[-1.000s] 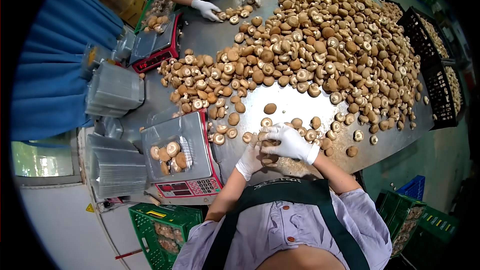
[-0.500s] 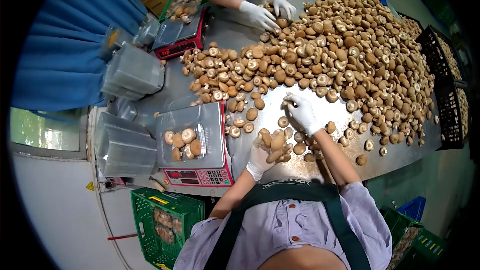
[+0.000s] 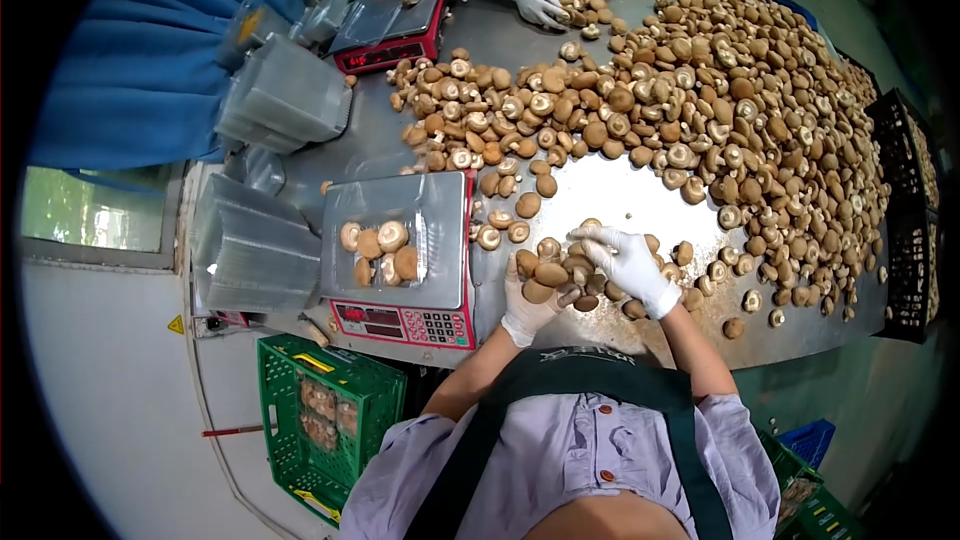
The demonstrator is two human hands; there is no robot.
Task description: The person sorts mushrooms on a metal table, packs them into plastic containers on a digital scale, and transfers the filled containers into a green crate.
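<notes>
My gloved left hand (image 3: 527,312) is cupped, palm up, around several brown shiitake mushrooms (image 3: 537,292) just above the metal table. Beside it, my gloved right hand (image 3: 632,268) curves its fingers over mushrooms at the edge of that handful; its palm side is hidden. A few loose mushrooms (image 3: 634,309) lie under and beside my right wrist. To the left, a clear plastic tray (image 3: 411,231) with several mushrooms in it sits on a red-trimmed digital scale (image 3: 420,326). A large mushroom pile (image 3: 700,90) spreads across the far and right parts of the table.
Stacked clear trays (image 3: 250,250) stand left of the scale. Across the table, another person's gloved hands (image 3: 535,2) handle mushrooms near a second scale (image 3: 390,52). A green crate (image 3: 375,410) with packed mushrooms is below left; black crates (image 3: 908,260) stand at the right edge.
My right hand has come down and toward the handful in my left hand. The other person's hands have moved apart, one lifting a mushroom. The whole view has shifted slightly.
</notes>
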